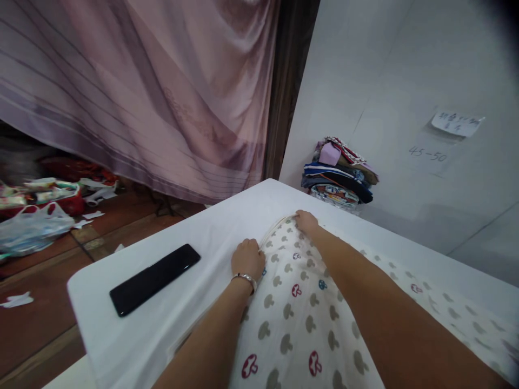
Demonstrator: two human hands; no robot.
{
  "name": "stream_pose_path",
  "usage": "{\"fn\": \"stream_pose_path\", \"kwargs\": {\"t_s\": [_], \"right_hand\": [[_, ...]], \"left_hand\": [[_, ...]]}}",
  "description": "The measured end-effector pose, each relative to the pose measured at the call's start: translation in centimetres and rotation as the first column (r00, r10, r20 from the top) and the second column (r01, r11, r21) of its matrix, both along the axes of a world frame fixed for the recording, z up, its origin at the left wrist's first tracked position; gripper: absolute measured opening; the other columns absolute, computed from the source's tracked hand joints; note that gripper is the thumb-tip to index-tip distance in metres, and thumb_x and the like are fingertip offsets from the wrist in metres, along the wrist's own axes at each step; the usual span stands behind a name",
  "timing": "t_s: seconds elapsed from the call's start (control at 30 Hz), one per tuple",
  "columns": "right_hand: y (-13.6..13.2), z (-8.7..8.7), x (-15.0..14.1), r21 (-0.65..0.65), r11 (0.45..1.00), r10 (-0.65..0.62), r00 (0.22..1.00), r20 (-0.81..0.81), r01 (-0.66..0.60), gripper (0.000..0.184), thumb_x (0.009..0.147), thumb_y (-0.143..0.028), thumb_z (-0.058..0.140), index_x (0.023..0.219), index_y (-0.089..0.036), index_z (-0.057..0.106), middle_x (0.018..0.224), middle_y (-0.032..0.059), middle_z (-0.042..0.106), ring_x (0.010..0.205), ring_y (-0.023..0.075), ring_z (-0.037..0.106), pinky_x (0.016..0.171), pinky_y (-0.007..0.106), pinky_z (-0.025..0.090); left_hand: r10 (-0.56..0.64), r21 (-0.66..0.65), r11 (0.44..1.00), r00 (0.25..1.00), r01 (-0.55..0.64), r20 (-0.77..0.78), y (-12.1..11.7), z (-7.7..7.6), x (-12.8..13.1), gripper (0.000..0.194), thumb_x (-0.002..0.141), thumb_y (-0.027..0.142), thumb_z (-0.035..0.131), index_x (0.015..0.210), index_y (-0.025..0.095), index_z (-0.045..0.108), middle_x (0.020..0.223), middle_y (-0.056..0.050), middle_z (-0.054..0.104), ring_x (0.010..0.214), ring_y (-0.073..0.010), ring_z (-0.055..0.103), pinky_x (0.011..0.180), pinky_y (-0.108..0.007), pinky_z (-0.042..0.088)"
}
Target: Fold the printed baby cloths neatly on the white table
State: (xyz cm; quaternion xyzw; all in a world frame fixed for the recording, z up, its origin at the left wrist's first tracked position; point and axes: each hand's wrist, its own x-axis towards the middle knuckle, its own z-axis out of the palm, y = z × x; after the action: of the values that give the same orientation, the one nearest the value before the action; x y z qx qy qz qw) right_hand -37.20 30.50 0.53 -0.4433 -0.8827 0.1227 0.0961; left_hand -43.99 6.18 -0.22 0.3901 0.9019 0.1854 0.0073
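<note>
A white cloth (287, 313) printed with grey, red and blue mushroom shapes lies over the table and runs toward me between my arms. My left hand (248, 259), with a silver bracelet at the wrist, is closed on the cloth's left edge. Farther off, my right hand (307, 222) pinches the cloth's far corner. More of the same print shows to the right of my right arm. How the cloth is layered under my hands cannot be made out.
A black phone (156, 278) lies on the white table (97, 281), left of my hands. Folded clothes (338, 173) are stacked by the wall at the far right. A pink curtain (194, 97) hangs behind. Plastic bags (36, 227) and paper scraps lie on the floor at left.
</note>
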Motion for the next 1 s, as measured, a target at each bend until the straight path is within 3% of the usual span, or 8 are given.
{"fn": "stream_pose_path", "kwargs": {"t_s": [0.13, 0.37, 0.5, 0.63, 0.83, 1.0], "right_hand": [[0.2, -0.4, -1.0, -0.021, 0.999, -0.049, 0.996, -0.081, 0.048, 0.03, 0.082, -0.016, 0.046, 0.111, -0.017, 0.056, 0.099, 0.0094, 0.063, 0.093, 0.0218, 0.057, 0.077, 0.026, 0.042], [0.4, -0.8, -1.8, -0.081, 0.996, -0.057, 0.976, -0.212, 0.04, 0.061, 0.078, -0.016, 0.049, 0.136, -0.016, 0.028, 0.104, 0.0047, 0.062, 0.095, 0.0175, 0.056, 0.078, 0.021, 0.042], [0.2, -0.9, -0.4, -0.066, 0.996, -0.081, 0.964, -0.252, 0.066, 0.046, 0.083, -0.019, 0.043, 0.129, -0.016, 0.035, 0.099, 0.0059, 0.063, 0.09, 0.0179, 0.057, 0.076, 0.024, 0.043], [-0.2, -1.2, 0.3, -0.04, 0.998, -0.06, 0.962, -0.265, 0.051, 0.035, 0.085, -0.021, 0.042, 0.12, -0.019, 0.044, 0.094, 0.0047, 0.064, 0.086, 0.0181, 0.057, 0.075, 0.026, 0.043], [-0.4, -1.4, -0.7, -0.022, 0.999, 0.035, 0.963, -0.269, -0.043, 0.048, 0.082, -0.02, 0.049, 0.129, -0.021, 0.039, 0.103, 0.0032, 0.061, 0.092, 0.0165, 0.055, 0.081, 0.024, 0.041], [-0.7, -1.4, -0.4, -0.001, 1.0, 0.019, 0.968, -0.25, -0.019, 0.047, 0.084, -0.022, 0.047, 0.129, -0.016, 0.036, 0.092, 0.003, 0.063, 0.083, 0.0162, 0.057, 0.073, 0.023, 0.043]], "left_hand": [[0.029, -0.009, 1.0, 0.997, -0.029, 0.076, 0.1, 0.3, -0.1, 0.012, 0.079, 0.024, 0.041, 0.087, 0.021, 0.049, 0.087, -0.005, 0.06, 0.08, -0.0192, 0.057, 0.063, -0.029, 0.04], [0.085, 0.006, 0.996, 0.991, -0.086, 0.105, 0.4, 0.5, -0.4, 0.021, 0.08, 0.015, 0.038, 0.099, 0.02, 0.047, 0.105, -0.008, 0.056, 0.08, -0.019, 0.059, 0.061, -0.03, 0.041], [0.078, -0.003, 0.997, 0.991, -0.078, 0.11, 0.5, 0.0, -0.5, 0.029, 0.08, 0.013, 0.037, 0.105, 0.021, 0.049, 0.111, -0.009, 0.053, 0.084, -0.0185, 0.06, 0.065, -0.03, 0.043], [0.063, -0.03, 0.998, 0.993, -0.06, 0.099, 0.5, -0.2, -0.6, 0.027, 0.08, 0.014, 0.037, 0.098, 0.021, 0.056, 0.107, -0.008, 0.053, 0.086, -0.0183, 0.059, 0.065, -0.029, 0.043], [0.065, 0.031, 0.997, 0.996, -0.067, 0.067, 0.6, -0.2, -0.8, 0.024, 0.079, 0.016, 0.04, 0.096, 0.022, 0.057, 0.105, -0.007, 0.054, 0.093, -0.0176, 0.056, 0.07, -0.028, 0.042], [0.073, -0.01, 0.997, 0.994, -0.072, 0.079, 0.5, -0.3, -1.2, 0.023, 0.08, 0.021, 0.042, 0.096, 0.022, 0.058, 0.105, -0.006, 0.056, 0.091, -0.0182, 0.057, 0.069, -0.028, 0.043]]}}
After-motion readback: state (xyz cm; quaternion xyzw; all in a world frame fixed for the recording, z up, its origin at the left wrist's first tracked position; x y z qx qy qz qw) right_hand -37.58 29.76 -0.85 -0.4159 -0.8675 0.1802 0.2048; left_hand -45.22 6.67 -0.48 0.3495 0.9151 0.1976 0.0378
